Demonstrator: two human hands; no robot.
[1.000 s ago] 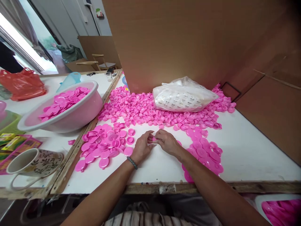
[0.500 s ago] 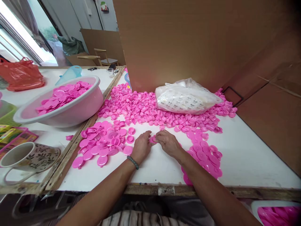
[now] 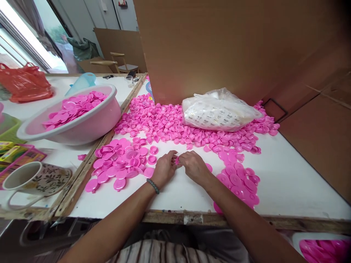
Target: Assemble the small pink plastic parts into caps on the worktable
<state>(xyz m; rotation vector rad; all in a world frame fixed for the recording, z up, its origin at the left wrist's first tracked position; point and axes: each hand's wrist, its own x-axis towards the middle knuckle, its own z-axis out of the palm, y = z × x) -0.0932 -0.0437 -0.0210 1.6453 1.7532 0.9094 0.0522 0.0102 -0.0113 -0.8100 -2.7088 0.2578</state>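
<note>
Both hands meet over the white table top, their fingers closed around one small pink plastic piece (image 3: 177, 160). My left hand (image 3: 165, 168), with a beaded bracelet on its wrist, pinches it from the left. From the right, my right hand (image 3: 195, 167) grips the same piece, and the fingers hide most of it. Beside my left hand lies a heap of pink discs and cups (image 3: 120, 162). Flat pink discs (image 3: 241, 186) are spread near my right forearm. Beyond the hands stretches a large pile of small pink cups (image 3: 164, 122).
A clear plastic bag of printed white items (image 3: 219, 111) rests on the pile, before a tall cardboard box (image 3: 208, 47). Left of a wooden strip stand a pink basin (image 3: 90, 126) of discs and a flowered mug (image 3: 52, 179). Another tub (image 3: 297, 239) sits below, right.
The pink piece has turned between my fingers and shows less of itself now. Both hands stay close together in nearly the same place. The view has tilted slightly.
</note>
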